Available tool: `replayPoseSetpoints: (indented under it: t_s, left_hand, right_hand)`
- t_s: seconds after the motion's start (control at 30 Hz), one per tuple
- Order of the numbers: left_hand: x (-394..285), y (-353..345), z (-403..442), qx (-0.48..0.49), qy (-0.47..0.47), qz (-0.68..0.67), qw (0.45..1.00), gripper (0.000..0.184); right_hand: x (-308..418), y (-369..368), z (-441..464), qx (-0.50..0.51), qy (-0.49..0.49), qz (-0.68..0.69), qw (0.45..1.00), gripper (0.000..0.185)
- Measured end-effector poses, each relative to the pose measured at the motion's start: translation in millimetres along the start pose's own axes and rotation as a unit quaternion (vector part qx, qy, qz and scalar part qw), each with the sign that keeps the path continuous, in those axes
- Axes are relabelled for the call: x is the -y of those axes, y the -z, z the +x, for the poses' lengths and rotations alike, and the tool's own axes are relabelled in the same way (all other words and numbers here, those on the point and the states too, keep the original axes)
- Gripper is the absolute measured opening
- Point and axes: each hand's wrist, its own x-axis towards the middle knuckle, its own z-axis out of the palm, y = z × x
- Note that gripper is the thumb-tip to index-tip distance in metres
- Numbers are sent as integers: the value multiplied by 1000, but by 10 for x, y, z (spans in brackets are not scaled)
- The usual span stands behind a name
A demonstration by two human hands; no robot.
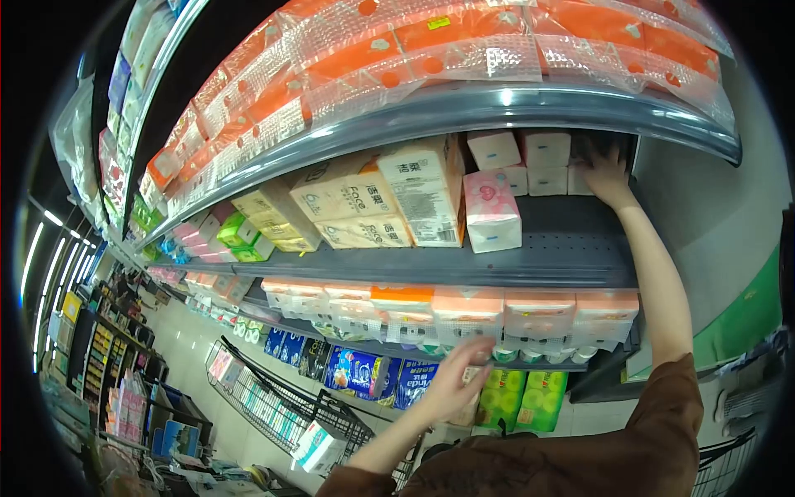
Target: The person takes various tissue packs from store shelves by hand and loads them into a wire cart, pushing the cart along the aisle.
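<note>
My right hand (609,176) reaches deep under the upper shelf board, at the right end of the middle shelf. Its fingers look spread, and they touch the right side of a small white tissue pack (577,181); their tips fade into shadow. Beside that pack stand several more white and pale pink packs, stacked two high, such as this tissue pack (546,180). A pink tissue pack with a heart (492,211) stands nearer the shelf's front edge. My left hand (455,385) hovers lower down, before the lower shelf, fingers loosely bent and apart, with nothing visible in it.
Larger Face tissue bundles (356,203) fill the middle shelf leftward. Orange-wrapped packs (447,41) line the shelf above; peach packs (468,315) stand below. A wire cart (281,406) with packs stands at lower left. A grey side panel (712,224) bounds the right.
</note>
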Motion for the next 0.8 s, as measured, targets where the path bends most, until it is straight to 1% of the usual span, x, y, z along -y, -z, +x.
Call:
replayPoseSetpoints:
  t_s: [0.07,0.1,0.13,0.2,0.3,0.33,0.37,0.4,0.43,0.47,0.53,0.6,0.63,0.67,0.73,0.77,0.8]
  left_hand:
    - [-168,164,437,-32,-135,126,982,40]
    - [-296,217,680,-57,-165,162,971,41]
    - [-414,239,929,-81,-197,198,957,43]
    - [-531,178,1377,-104,-186,281,936,47]
    - [-412,-7,1844,-161,-192,415,875,44]
    - [-324,-32,1885,-152,-177,440,867,43]
    - [-222,-55,1931,-144,-162,463,859,41]
    - [-164,-71,1953,-134,-145,488,851,40]
    - [-154,-73,1938,-134,-149,501,842,34]
    - [-132,-43,1916,-115,-164,489,849,33]
    - [-98,32,1912,-82,-194,464,860,32]
    - [-111,32,1963,-96,-195,449,866,34]
    - [-113,-1,1982,-101,-194,441,871,35]
    - [-100,-33,2026,-106,-204,430,873,38]
    - [-67,-53,2141,-118,-225,414,874,46]
    - [-105,-51,2120,-111,-231,386,886,49]
    - [-169,-39,2061,-130,-242,368,888,48]
  right_hand:
    - [-355,-392,95,130,48,103,985,74]
    - [-408,-462,66,96,78,92,988,78]
    - [-396,-437,51,88,61,103,989,79]
    - [-315,-350,2,71,25,123,990,80]
    - [-326,-309,-72,23,-7,117,993,83]
    - [-315,-262,-71,6,-16,112,994,84]
    - [-195,34,-239,23,-41,77,996,89]
    - [-233,189,-368,22,-38,64,997,88]
    - [-258,297,-480,21,-33,52,998,88]
    - [-266,409,-617,22,-28,40,999,87]
    - [-279,752,-1003,41,-5,152,988,81]
    - [-83,1117,-1314,76,31,167,982,72]
    - [14,1133,-1395,73,61,196,976,66]
    - [104,1088,-1406,96,75,194,973,58]
    - [250,764,-1346,67,114,230,964,48]
    - [377,713,-1336,65,122,236,962,47]
    - [375,627,-1314,50,136,242,959,48]
